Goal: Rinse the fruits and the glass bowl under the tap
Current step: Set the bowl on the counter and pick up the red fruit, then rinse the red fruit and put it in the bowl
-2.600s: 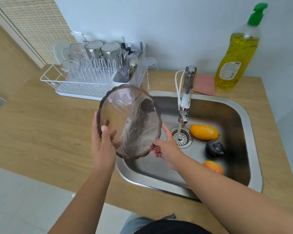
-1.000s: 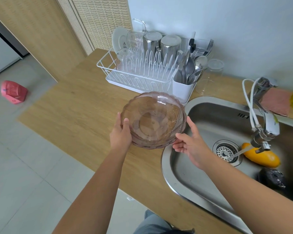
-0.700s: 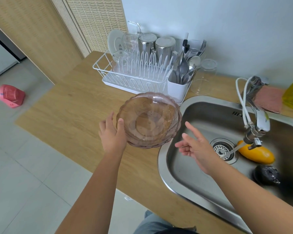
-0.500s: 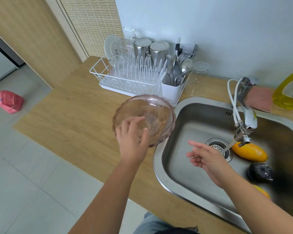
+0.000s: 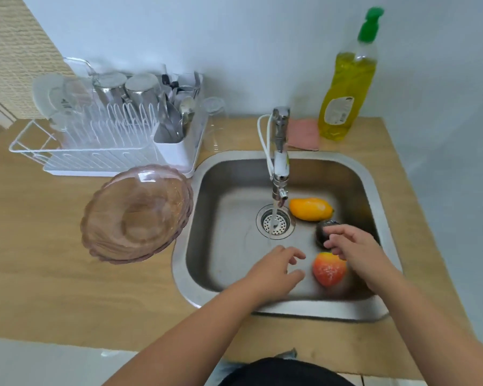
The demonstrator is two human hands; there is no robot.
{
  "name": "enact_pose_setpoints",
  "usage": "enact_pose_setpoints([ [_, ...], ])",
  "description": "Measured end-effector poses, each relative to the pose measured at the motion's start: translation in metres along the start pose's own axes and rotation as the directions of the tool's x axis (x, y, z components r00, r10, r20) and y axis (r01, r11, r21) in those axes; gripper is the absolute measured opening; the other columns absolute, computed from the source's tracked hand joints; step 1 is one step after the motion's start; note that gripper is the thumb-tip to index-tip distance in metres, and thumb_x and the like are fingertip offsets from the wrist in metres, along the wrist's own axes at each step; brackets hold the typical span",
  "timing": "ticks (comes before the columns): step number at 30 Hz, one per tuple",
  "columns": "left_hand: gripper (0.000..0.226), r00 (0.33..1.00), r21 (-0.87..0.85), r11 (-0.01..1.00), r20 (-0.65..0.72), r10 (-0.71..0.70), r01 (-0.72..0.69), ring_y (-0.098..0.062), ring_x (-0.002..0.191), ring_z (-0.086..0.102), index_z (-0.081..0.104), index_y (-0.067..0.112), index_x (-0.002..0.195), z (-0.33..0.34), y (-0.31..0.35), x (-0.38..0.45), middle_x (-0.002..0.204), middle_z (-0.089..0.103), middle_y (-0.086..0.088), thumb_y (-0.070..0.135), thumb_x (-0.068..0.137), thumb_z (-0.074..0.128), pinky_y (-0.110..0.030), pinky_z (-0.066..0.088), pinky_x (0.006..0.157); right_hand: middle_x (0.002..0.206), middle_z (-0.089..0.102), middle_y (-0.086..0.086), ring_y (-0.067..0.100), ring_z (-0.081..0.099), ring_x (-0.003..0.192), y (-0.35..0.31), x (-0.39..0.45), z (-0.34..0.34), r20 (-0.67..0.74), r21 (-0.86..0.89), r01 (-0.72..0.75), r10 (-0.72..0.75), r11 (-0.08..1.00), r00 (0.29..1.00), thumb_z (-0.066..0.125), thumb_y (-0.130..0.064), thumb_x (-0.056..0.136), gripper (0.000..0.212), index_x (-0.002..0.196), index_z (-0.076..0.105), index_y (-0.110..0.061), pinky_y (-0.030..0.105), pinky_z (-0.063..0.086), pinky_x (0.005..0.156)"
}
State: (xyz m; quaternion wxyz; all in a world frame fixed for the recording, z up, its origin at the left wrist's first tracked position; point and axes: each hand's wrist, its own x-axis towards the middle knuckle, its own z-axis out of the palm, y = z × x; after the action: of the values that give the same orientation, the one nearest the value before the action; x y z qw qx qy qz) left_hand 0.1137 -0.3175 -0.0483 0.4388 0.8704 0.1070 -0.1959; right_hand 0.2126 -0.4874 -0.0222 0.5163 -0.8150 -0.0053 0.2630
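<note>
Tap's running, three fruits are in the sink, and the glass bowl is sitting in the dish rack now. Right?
Not quite. The head view shows the glass bowl resting on the wooden counter, in front of the dish rack and left of the sink, not in the rack. The rest holds: the tap is running, and three fruits lie in the sink.

Head view, steeply down over sink (image 5: 374,174)

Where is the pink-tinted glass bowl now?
In the head view, the pink-tinted glass bowl sits on the wooden counter, left of the steel sink and in front of the white dish rack.
</note>
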Motion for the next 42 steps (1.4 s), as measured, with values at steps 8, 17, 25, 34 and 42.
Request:
enact_pose_setpoints([
  [8,0.064,0.931,-0.105,0.944,0.234,-0.281,0.312,-0.030,0.127,0.054,0.036,0.021,0.153,0.029,0.020,0.062,0.149,0.049,-0.011,0.043,0.097,0.056,-0.040,0.048,0.104,0.106,0.061,-0.005,0.016,0.058,0.100,0.029,0.003,-0.020,-0.113,-0.011,-0.168,0.166,0.986,0.980,0.043,-0.057,0.085,0.039,0.113,0.058,-0.034,0.044,0.046,0.101],
  [17,0.056,0.847,-0.432,0.732,0.342,-0.408,0.527,-0.039,0.104,0.062,0.039,0.022,0.146,0.047,0.028,0.077,0.126,0.054,-0.018,0.056,0.102,0.039,-0.048,0.048,0.106,0.149,0.040,0.015,0.033,0.038,0.135,0.024,0.022,0.002,-0.031,-0.033,-0.424,0.424,0.905,0.905,0.032,-0.055,0.098,0.066,0.148,0.034,-0.012,0.044,0.031,0.106],
  [25,0.029,0.910,-0.646,0.644,0.242,-0.336,0.409,-0.027,0.104,0.063,0.055,0.027,0.126,0.017,0.016,0.067,0.119,0.058,-0.009,0.043,0.105,0.041,-0.034,0.058,0.078,0.114,0.065,0.015,0.031,0.063,0.106,0.021,0.029,0.003,0.006,0.085,-0.346,0.347,0.934,0.938,0.046,-0.036,0.099,0.037,0.121,0.060,-0.010,0.043,0.046,0.099],
  [34,0.025,0.928,-0.844,0.482,0.051,-0.368,0.237,-0.024,0.080,0.058,0.064,0.026,0.111,-0.029,0.009,0.053,0.108,0.056,-0.010,0.041,0.105,0.044,-0.031,0.056,0.073,0.138,0.052,0.004,0.026,0.052,0.122,-0.006,0.039,0.040,0.063,0.221,-0.118,0.107,0.968,0.992,0.051,-0.030,0.099,0.044,0.142,0.049,-0.022,0.035,0.043,0.097],
  [42,0.025,0.920,-0.885,0.444,-0.048,-0.390,0.141,-0.023,0.078,0.060,0.061,0.020,0.109,-0.053,-0.005,0.042,0.113,0.056,-0.014,0.036,0.107,0.042,-0.027,0.057,0.066,0.132,0.056,0.000,0.019,0.054,0.118,-0.024,0.047,0.070,0.142,0.314,-0.030,-0.016,0.949,0.990,0.053,-0.018,0.098,0.039,0.136,0.052,-0.026,0.030,0.044,0.087],
])
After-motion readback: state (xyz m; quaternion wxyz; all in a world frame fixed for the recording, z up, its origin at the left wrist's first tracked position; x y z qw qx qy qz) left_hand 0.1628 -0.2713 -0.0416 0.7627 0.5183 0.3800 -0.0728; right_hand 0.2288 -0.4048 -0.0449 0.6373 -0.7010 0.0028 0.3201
